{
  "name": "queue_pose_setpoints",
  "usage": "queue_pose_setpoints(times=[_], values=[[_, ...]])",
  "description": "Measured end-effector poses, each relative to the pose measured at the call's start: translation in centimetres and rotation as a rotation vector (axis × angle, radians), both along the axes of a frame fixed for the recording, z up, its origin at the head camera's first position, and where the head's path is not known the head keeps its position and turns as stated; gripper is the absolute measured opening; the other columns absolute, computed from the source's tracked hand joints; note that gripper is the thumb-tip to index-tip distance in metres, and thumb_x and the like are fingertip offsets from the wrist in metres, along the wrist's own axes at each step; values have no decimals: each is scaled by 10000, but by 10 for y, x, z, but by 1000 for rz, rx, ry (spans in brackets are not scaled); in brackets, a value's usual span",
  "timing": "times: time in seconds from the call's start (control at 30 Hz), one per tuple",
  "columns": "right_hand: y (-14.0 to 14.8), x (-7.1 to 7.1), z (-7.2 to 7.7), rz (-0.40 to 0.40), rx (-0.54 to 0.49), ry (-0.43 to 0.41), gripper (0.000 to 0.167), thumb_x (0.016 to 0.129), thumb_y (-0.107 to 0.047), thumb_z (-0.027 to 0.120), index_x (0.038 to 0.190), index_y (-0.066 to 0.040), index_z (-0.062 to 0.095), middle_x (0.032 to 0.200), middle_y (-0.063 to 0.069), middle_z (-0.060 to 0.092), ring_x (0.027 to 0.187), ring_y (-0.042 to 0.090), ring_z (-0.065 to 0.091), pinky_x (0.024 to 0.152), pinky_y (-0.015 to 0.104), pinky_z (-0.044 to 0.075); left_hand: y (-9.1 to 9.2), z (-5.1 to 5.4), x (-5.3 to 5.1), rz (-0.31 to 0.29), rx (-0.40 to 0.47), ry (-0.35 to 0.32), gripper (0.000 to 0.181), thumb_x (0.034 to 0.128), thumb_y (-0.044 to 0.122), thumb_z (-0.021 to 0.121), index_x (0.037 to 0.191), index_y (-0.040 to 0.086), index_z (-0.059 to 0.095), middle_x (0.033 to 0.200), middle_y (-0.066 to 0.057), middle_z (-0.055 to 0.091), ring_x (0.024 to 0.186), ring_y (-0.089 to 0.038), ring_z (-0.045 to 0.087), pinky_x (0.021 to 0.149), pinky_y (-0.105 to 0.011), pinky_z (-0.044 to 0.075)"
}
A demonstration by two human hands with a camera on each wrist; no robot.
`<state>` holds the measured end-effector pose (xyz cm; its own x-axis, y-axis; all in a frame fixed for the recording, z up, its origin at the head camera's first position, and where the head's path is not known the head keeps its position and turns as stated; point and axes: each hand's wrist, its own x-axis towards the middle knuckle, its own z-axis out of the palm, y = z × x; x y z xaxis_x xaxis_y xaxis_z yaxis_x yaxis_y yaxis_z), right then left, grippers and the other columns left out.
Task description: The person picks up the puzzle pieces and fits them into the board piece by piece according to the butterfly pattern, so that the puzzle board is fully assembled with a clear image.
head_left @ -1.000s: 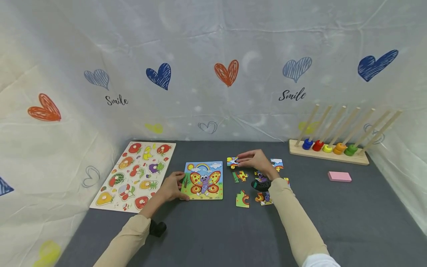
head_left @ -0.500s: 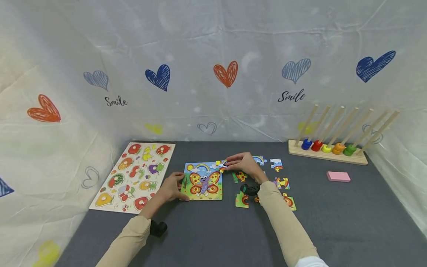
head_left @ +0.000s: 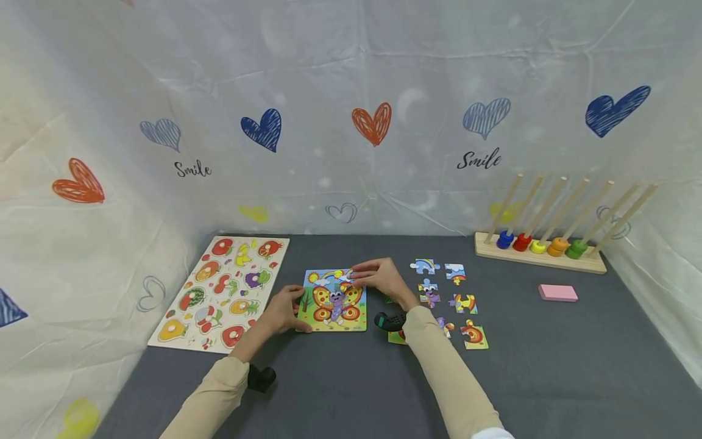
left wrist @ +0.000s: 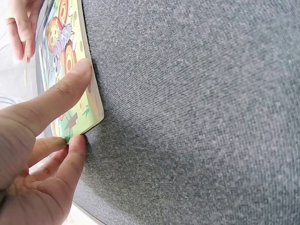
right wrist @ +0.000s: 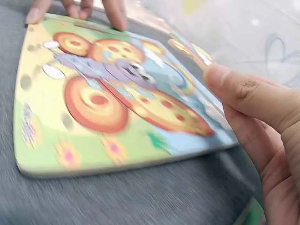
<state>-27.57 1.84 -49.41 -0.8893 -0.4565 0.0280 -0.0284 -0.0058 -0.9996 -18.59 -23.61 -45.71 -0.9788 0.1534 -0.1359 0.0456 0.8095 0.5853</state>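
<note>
Head view: the butterfly board point(head_left: 331, 312) lies on the desk point(head_left: 340, 390), butterfly's head toward the backdrop point(head_left: 329, 67), which reads "Smile" twice; open desk extends from its near edge. Left wrist: the left hand point(left wrist: 21, 154) grips a corner, thumb over the near edge. Right wrist: the right hand point(right wrist: 265, 108) pinches a tilted puzzle piece point(right wrist: 191, 50) raised near the far edge.

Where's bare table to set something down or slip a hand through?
Bare table: in front of the butterfly board, between left sleeve and right sleeve; also between the loose pieces and pink block. Crowded: between butterfly board and fruit board, where the left hand is, and among the pieces, partly hidden by the right sleeve.
</note>
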Motion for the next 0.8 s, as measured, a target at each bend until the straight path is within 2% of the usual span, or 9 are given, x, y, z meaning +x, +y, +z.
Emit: queue_pose_setpoints(times=[0.13, 0.3, 0.5, 0.63, 0.8], values=[[-16, 4, -2, -7, -13, -1, 354, 806, 24, 740, 1141, 95, 651, 1015, 233, 689, 912, 264, 691, 791, 365, 538, -2, -1, 0, 2, 9, -6, 912, 590, 64, 919, 1333, -167, 444, 1377, -254, 411, 982, -310, 578, 815, -380, 505], [-32, 8, -5, -35, 28, -12, 328, 804, 31, 738, 1121, 77, 668, 988, 218, 698, 886, 256, 695, 754, 345, 547, -1, -1, 0, 3, 6, -10, 905, 593, 67, 919, 1330, -167, 449, 1378, -258, 409, 975, -303, 579, 816, -381, 501], [-45, 10, -4, -100, 152, 98, 307, 799, 3, 753, 1094, 55, 691, 931, 186, 713, 839, 239, 698, 683, 307, 551, -1, 0, 0, 17, -22, -15, 904, 590, 76, 922, 1331, -155, 459, 1378, -238, 420, 978, -293, 583, 832, -388, 492], [-51, 11, -2, -110, 244, 192, 328, 793, -40, 775, 1106, 19, 700, 881, 149, 720, 769, 202, 689, 625, 280, 531, -1, 0, 0, 18, -17, -26, 911, 593, 86, 923, 1338, -150, 454, 1382, -240, 416, 988, -295, 580, 839, -386, 492], [-56, 11, -2, -119, 288, 258, 334, 792, -60, 782, 1112, -2, 703, 847, 125, 719, 711, 175, 668, 593, 274, 506, -1, -1, -2, 13, -27, -29, 912, 602, 112, 923, 1344, -140, 456, 1385, -235, 415, 993, -291, 581, 859, -397, 482]])
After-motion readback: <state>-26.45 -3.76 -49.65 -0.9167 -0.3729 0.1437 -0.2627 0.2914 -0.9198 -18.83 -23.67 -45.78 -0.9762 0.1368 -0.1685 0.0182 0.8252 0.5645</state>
